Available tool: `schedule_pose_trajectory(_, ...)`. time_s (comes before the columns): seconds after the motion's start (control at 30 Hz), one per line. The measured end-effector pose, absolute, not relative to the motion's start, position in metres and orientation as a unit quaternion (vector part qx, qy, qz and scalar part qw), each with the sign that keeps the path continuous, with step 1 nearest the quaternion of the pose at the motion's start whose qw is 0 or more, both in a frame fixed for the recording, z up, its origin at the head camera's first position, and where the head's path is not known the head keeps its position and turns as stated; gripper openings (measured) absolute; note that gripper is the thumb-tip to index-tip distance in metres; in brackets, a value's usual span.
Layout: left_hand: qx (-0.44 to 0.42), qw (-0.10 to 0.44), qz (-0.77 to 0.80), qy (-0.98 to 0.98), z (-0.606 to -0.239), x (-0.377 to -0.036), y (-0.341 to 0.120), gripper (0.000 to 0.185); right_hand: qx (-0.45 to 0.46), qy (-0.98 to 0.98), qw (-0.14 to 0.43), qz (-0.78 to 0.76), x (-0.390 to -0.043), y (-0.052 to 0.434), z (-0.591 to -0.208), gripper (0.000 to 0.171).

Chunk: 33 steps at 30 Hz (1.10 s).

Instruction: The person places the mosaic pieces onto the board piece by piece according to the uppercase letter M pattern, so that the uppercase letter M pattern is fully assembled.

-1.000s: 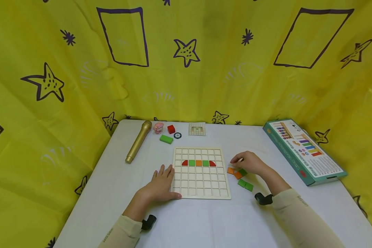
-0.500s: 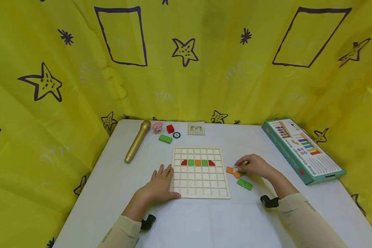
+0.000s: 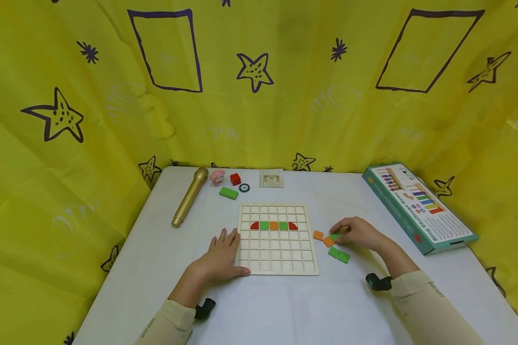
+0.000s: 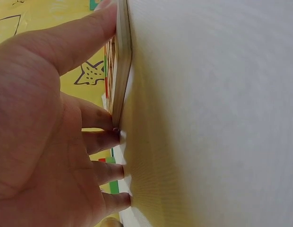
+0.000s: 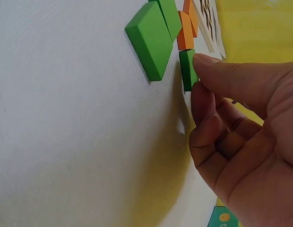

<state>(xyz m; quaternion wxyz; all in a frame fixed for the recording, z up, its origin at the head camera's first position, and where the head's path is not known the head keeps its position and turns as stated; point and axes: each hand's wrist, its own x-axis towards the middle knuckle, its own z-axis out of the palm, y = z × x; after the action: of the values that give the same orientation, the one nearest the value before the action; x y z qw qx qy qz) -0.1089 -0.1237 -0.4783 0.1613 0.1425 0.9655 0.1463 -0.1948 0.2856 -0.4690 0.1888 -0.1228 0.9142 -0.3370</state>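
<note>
Yellow curtain (image 3: pixel 224 110) with star outlines fills the upper frame. White-covered table (image 3: pixel 276 311) below it. Game box (image 3: pixel 420 207) at right, lying flat.

Grid board (image 3: pixel 277 265) at centre, flat on the table. Third row from the top carries five pieces: red end pieces (image 3: pixel 292 226), then green, orange, green between them.

Gold microphone (image 3: pixel 190 197) left of the board. Left hand (image 3: pixel 220 258) at the board's left edge: fingers straight and spread, thumb at the lower left corner. Right hand (image 3: pixel 359 234) to the right of the board: thumb and index finger curled in, pinching a green tile (image 5: pixel 186 71). Tile lies close against an orange tile (image 3: pixel 328 242); whether it is off the table, cannot tell.

Upper centre: pattern card (image 3: pixel 271 178), print too small to read. To its left, green block (image 3: pixel 229 193), red cube (image 3: pixel 235 179), pink figure (image 3: pixel 217 178), dark disc (image 3: pixel 244 188). A second orange tile and two more green tiles lie loose near the right hand.

Judgement: step in hand is picking up a tile while the board is steadied. Next move calls for a clean lift, without nudging the adjoining orange tile.
</note>
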Motion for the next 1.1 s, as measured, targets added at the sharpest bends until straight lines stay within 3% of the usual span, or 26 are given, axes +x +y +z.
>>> schedule_pose_trajectory(0.3,0.139,0.163,0.147,0.966,-0.4786,-0.109,-0.1235,0.108,-0.133,0.913,0.197,-0.332,-0.1959,0.2885,-0.4729,0.028)
schedule_pose_trajectory(1.1,0.139,0.163,0.142,0.966,-0.4829,-0.111,-0.1242,0.11,-0.14,0.903,0.212,-0.346,-0.1972,0.2929,-0.4699,0.021)
